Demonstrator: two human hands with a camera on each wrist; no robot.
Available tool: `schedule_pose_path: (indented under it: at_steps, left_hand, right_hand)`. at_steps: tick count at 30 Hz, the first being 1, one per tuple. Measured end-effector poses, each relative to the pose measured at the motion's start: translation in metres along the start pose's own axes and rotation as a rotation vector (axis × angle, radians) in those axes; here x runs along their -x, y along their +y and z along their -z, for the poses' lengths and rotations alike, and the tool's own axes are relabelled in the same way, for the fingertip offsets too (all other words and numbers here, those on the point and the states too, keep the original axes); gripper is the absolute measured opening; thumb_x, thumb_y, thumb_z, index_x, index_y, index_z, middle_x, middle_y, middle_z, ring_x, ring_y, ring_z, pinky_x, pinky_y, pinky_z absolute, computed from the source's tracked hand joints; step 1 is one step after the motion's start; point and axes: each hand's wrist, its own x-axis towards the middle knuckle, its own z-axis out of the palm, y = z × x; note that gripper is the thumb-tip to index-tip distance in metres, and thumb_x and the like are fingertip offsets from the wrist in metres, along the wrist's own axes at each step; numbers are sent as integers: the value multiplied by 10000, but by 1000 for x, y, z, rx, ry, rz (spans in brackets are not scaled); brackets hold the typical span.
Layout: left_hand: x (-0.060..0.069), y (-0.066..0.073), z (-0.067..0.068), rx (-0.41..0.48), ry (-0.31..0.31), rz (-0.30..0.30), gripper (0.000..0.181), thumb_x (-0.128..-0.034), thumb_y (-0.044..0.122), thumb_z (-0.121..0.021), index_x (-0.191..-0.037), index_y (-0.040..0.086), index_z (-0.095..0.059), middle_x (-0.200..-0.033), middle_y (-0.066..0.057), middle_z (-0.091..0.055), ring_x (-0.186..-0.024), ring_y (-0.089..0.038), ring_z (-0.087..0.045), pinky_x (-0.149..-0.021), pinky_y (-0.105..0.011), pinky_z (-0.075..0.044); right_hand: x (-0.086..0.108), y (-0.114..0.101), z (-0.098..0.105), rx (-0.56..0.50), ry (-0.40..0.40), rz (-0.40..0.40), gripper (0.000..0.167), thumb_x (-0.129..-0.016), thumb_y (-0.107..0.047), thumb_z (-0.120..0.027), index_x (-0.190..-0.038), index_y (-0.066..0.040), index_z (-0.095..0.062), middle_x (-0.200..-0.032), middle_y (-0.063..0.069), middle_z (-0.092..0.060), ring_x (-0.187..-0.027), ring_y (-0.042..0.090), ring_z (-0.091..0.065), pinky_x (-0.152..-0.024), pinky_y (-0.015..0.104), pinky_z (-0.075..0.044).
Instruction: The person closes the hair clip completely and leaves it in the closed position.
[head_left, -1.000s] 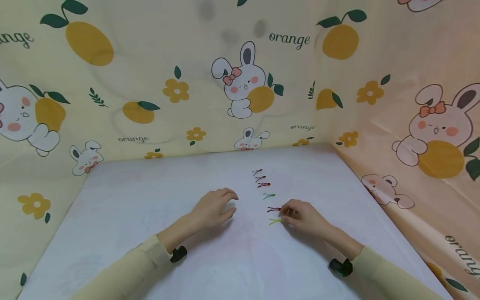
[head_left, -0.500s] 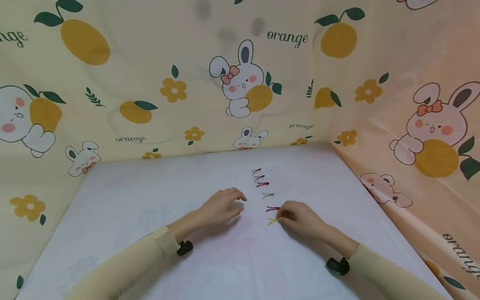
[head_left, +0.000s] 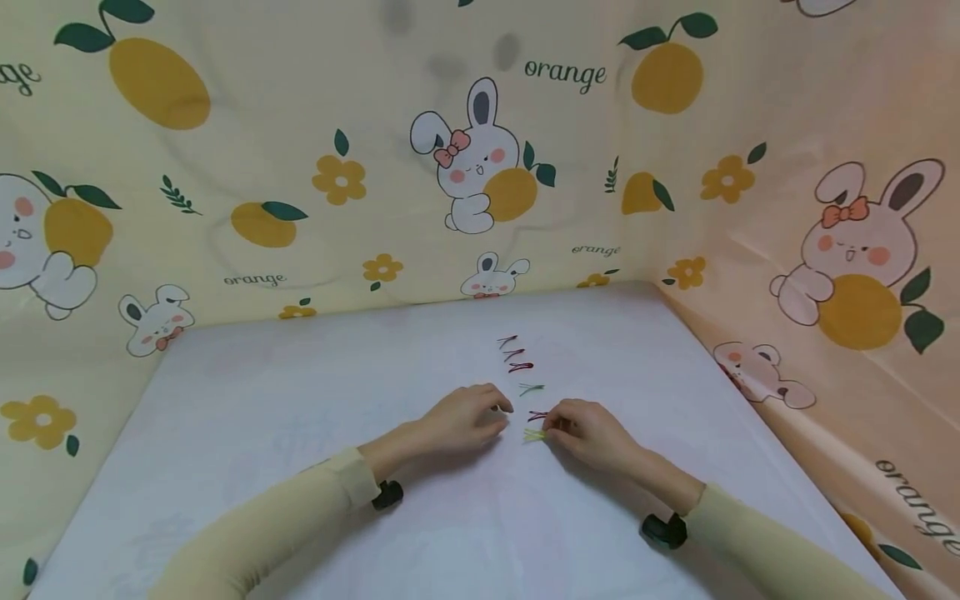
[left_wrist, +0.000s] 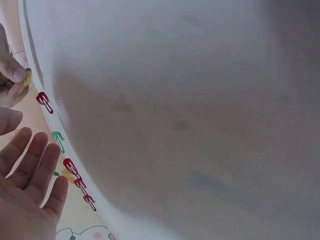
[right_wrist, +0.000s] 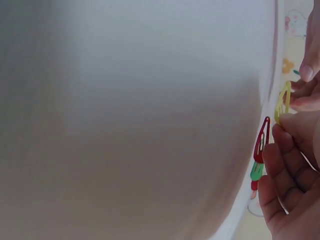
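My right hand (head_left: 596,435) pinches a yellow snap hair clip (right_wrist: 283,100) between thumb and forefinger, its prongs spread and pointing left. Just beyond it lies a dark red hair clip (head_left: 536,416), partly covered by the right fingers in the head view. My left hand (head_left: 467,421) hovers to the left of the yellow clip with fingers loosely extended, holding nothing. In the left wrist view its fingers are spread near the row of clips. Farther back are a green hair clip (head_left: 531,388) and three more red ones, the closest being a red clip (head_left: 521,367).
A white table (head_left: 300,392) carries the clips in a line running away from me. Behind and to the right hangs a cream curtain (head_left: 285,125) printed with rabbits and oranges. Each wrist wears a black camera, such as the left one (head_left: 388,495).
The yellow clip has been lifted and shifted left in my right hand's pinch. My left hand has moved right, closer to the right hand. The other clips keep their line.
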Motion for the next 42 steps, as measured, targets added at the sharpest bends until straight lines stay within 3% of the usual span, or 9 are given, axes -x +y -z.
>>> schedule_pose_path:
  at_steps: [11, 20, 33, 42]
  left_hand:
    - [3, 2, -3, 34, 34, 4, 130, -1013, 198, -681, -1131, 146, -696, -1070, 58, -671, -974, -75, -619, -881, -265, -518]
    - [10, -3, -1, 40, 101, 26, 86, -989, 124, -687, -1073, 131, -703, -1020, 46, -690, -954, -87, -636, -868, -282, -531]
    - [21, -10, 10, 56, 244, 117, 77, -966, 96, -689, -1036, 124, -705, -973, 26, -701, -906, -114, -658, -813, -307, -546]
    - [32, -14, 15, 39, 383, 108, 90, -945, 53, -710, -1014, 108, -696, -962, 5, -686, -886, -136, -651, -786, -314, -550]
  right_hand:
    - [-16, -16, -12, -27, 98, 30, 126, -893, -39, -785, -968, -134, -751, -860, -105, -669, -759, 45, -565, -688, 255, -505]
    - [-30, -31, -26, -12, 166, 79, 127, -880, -19, -784, -937, -129, -754, -870, -72, -692, -783, 90, -608, -718, 273, -528]
    - [-50, -44, -38, -36, 222, 84, 139, -895, -41, -793, -965, -152, -745, -888, -83, -674, -775, 100, -617, -700, 273, -517]
    - [-64, -51, -46, -110, 294, 123, 115, -933, -27, -752, -1016, -106, -740, -909, -2, -708, -780, 118, -636, -697, 282, -545]
